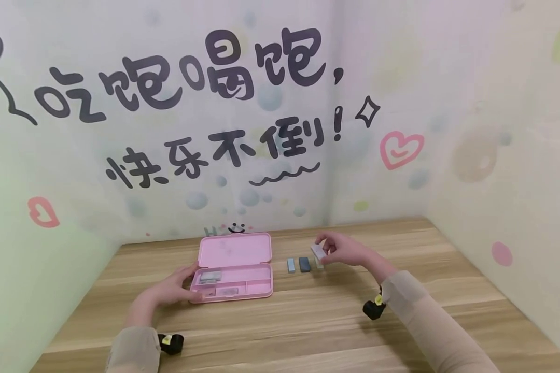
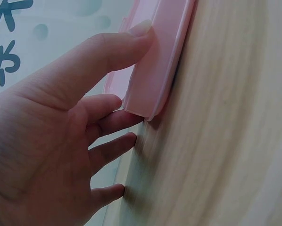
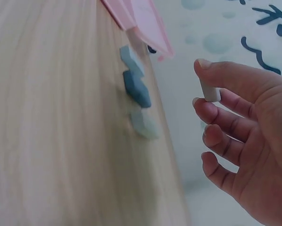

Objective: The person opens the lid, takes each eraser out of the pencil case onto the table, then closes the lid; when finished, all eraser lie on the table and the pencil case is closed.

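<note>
An open pink pencil case (image 1: 235, 249) lies on the table with its lid tipped back. My left hand (image 1: 170, 287) holds its left end, thumb against the front wall (image 2: 155, 77) and fingertips at the end. Greyish pieces (image 1: 211, 276) lie in the back compartment, and another piece (image 1: 226, 291) lies in front. To the right, my right hand (image 1: 343, 249) pinches a white eraser (image 3: 210, 90) between thumb and forefinger, above the table. Below it stands a pale green eraser (image 3: 144, 125), beside a dark blue eraser (image 1: 305, 264) and a light blue eraser (image 1: 291, 265).
The wooden table (image 1: 261, 331) extends in front of the case and to both sides. A printed wall sheet (image 1: 308, 207) rises right behind the lid. Black wrist cameras (image 1: 374, 309) sit at both cuffs.
</note>
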Tool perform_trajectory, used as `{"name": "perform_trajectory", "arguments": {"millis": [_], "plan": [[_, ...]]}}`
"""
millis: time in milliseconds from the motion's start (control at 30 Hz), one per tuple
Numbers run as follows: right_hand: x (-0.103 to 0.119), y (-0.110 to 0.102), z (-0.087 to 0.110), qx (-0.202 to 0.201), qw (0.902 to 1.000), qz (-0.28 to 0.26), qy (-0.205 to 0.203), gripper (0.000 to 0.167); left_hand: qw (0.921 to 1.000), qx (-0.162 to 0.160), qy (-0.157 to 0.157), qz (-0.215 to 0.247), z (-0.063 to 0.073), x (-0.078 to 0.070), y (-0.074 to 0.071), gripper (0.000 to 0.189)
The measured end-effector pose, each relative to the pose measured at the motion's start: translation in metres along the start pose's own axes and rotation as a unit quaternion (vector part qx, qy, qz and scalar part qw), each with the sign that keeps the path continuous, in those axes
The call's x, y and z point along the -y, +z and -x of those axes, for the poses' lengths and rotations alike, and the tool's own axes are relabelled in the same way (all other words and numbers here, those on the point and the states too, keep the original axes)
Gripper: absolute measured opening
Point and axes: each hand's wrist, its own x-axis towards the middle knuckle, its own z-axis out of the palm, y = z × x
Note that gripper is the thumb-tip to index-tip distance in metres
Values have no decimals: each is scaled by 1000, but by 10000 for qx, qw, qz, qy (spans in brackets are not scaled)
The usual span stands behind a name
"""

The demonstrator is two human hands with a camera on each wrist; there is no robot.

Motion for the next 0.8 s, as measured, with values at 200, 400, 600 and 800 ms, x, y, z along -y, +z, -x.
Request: {"name": "perform_trajectory", "arguments": {"millis": [200, 400, 600, 800], "plan": [[-13, -2, 10, -242, 9996, 48, 147, 40, 9999, 9, -79, -66, 1, -2, 0, 105], [-26, -2, 14, -498, 9982, 117, 316, 41, 9999, 23, -102, -72, 1, -1, 1, 105], [-37, 0, 14, -700, 9961, 239, 485, 45, 9999, 1, -106, -85, 1, -1, 1, 105], [-45, 4, 17, -805, 9932, 170, 826, 47, 9999, 1, -136, -77, 1, -2, 1, 105]]}}
